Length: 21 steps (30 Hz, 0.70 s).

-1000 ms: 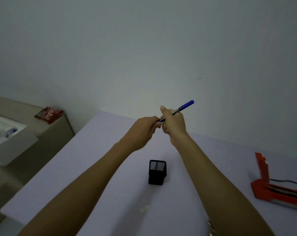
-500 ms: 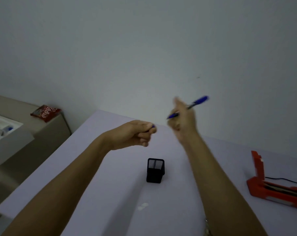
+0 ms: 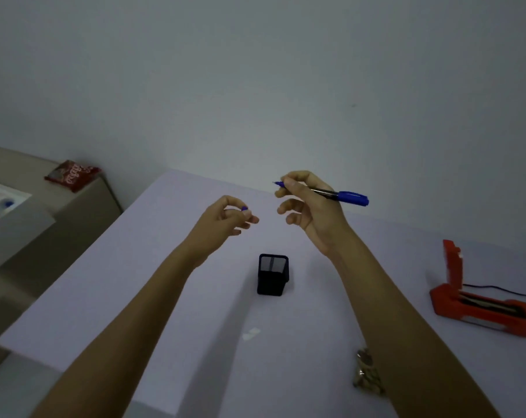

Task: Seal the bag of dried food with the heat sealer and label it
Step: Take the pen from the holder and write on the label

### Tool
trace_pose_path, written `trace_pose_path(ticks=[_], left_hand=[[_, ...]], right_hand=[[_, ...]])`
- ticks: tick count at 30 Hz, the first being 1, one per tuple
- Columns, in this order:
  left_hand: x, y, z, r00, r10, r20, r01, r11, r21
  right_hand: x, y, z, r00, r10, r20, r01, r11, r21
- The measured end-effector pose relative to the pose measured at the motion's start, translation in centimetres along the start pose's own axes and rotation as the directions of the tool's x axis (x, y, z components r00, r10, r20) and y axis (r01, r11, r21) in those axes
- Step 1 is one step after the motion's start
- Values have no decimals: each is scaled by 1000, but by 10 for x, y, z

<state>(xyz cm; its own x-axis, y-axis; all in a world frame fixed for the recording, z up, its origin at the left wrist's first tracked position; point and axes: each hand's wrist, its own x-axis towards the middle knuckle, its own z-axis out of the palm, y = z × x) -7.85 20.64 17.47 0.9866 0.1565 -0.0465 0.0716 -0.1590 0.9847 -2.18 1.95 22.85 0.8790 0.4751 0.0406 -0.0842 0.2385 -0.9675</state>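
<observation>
Bag point(image 3: 368, 372) of dried food lies nearest, by the right forearm; whether it is sealed is unclear. Beyond, the red heat sealer point(image 3: 482, 306) stands open. Farthest, the left hand point(image 3: 225, 218) pinches the cap point(image 3: 244, 208) and the right hand point(image 3: 307, 203) grips the uncapped pen point(image 3: 331, 193): labelling seems next.

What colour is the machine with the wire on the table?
Red. The plastic heat sealer shows only in the head view.
</observation>
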Motion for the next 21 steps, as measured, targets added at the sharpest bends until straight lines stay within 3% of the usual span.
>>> trace_pose_path(ticks=[6,14,21], left_hand=[[7,-95,25,978,-84,-190,143,937,320],[-12,-230,57,956,-182,-231,286,757,587],[-17,-274,58,983,-34,-181,149,722,675]], right_hand=[[-3,49,-26,993,118,13,-118,992,38],[-20,151,-59,973,228,20,-229,968,100],[-30,219,-60,952,307,16,-307,952,16]])
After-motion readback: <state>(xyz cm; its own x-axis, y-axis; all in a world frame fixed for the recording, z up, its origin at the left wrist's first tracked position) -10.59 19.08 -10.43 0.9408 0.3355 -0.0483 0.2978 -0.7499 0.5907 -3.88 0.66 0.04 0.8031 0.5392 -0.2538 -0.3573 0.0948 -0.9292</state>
